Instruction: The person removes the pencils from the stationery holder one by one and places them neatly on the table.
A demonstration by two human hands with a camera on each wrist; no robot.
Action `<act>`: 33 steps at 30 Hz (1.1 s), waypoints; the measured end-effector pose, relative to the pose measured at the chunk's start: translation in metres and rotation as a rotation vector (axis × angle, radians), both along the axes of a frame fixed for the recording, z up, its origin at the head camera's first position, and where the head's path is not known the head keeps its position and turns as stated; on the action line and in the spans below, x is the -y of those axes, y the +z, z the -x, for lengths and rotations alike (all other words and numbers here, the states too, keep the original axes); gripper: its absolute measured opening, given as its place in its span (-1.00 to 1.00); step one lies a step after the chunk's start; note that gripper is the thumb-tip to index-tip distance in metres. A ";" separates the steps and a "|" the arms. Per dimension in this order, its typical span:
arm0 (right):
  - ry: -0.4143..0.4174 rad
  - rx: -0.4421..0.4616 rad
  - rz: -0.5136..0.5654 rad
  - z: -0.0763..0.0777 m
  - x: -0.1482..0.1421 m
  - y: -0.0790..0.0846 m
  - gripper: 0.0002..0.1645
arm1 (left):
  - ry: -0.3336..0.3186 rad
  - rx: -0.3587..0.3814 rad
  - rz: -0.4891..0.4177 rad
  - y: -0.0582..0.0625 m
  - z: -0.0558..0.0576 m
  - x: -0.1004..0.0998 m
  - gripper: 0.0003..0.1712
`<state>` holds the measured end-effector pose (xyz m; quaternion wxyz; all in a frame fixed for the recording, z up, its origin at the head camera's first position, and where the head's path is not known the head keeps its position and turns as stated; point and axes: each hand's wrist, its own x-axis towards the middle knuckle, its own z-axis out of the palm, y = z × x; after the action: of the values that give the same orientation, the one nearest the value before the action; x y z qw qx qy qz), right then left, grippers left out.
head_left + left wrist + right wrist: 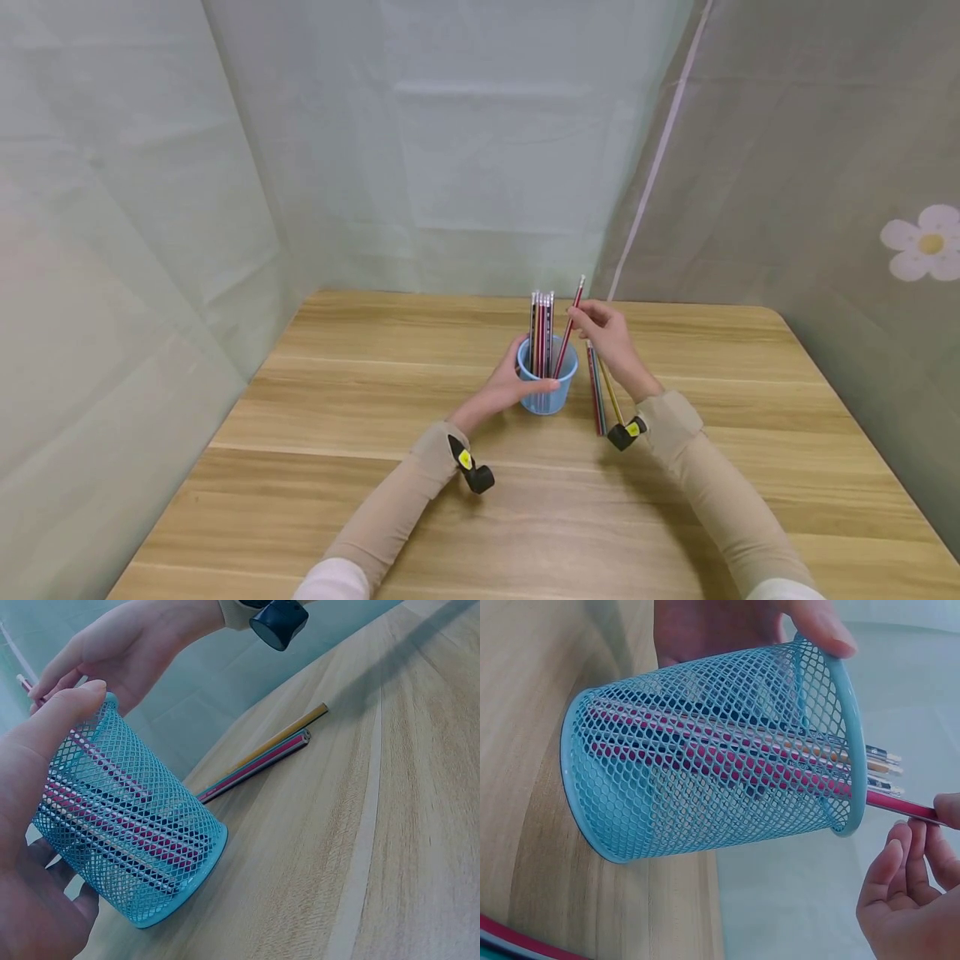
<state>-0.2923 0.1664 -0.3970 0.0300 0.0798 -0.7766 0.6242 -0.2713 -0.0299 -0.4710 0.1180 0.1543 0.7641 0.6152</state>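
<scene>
A light blue mesh pencil cup [546, 402] stands on the table, with several striped pencils [542, 329] upright in it, mostly red and black. My left hand [512, 385] grips the cup from its left side, thumb lying along the near rim, as the left wrist view also shows. At the cup's right, my right hand [611, 337] pinches a red pencil [566, 342] near its eraser end. That pencil leans to the right, its lower part inside the mesh wall [705, 765]. The right hand's fingertips stay above the rim.
Just right of the cup lie a few loose pencils [597, 400] side by side, with a yellow pencil [613, 397] next to them. They rest on the wooden table [360, 400]. Fabric curtains [480, 167] rise behind the table's far edge. Both wrists carry small black cameras.
</scene>
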 end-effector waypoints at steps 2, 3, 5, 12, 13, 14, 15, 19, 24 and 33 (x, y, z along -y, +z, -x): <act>-0.005 -0.009 0.009 0.004 -0.001 -0.005 -0.54 | -0.003 0.006 0.002 0.001 0.000 0.000 0.12; -0.008 -0.016 0.012 0.004 -0.001 -0.006 -0.53 | -0.007 0.011 0.000 0.002 0.000 0.001 0.13; -0.018 -0.033 0.015 0.005 -0.001 -0.007 -0.52 | -0.015 0.019 0.000 0.008 -0.002 0.002 0.13; -0.030 -0.068 0.034 0.004 0.000 -0.005 -0.61 | -0.033 0.021 0.002 0.031 -0.016 0.005 0.12; -0.032 -0.069 0.036 0.004 0.000 -0.004 -0.65 | -0.033 0.019 0.000 0.032 -0.016 0.006 0.12; -0.033 -0.070 0.035 0.004 0.000 -0.004 -0.69 | -0.033 0.018 -0.003 0.032 -0.017 0.006 0.11; -0.034 -0.072 0.032 0.003 0.000 -0.004 -0.72 | -0.033 0.016 -0.008 0.033 -0.017 0.006 0.11; -0.034 -0.073 0.035 0.003 0.001 -0.003 -0.77 | -0.035 0.025 0.003 0.034 -0.017 0.006 0.09; -0.033 -0.057 0.070 0.002 0.000 -0.001 -0.68 | -0.024 0.039 0.017 0.025 -0.011 0.005 0.12; -0.033 -0.044 0.101 0.001 -0.002 0.002 -0.82 | 0.005 0.013 -0.002 0.003 0.000 0.002 0.12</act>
<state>-0.2931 0.1680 -0.3948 0.0616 0.0790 -0.7445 0.6600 -0.2713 -0.0322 -0.4679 0.1212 0.1485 0.7630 0.6174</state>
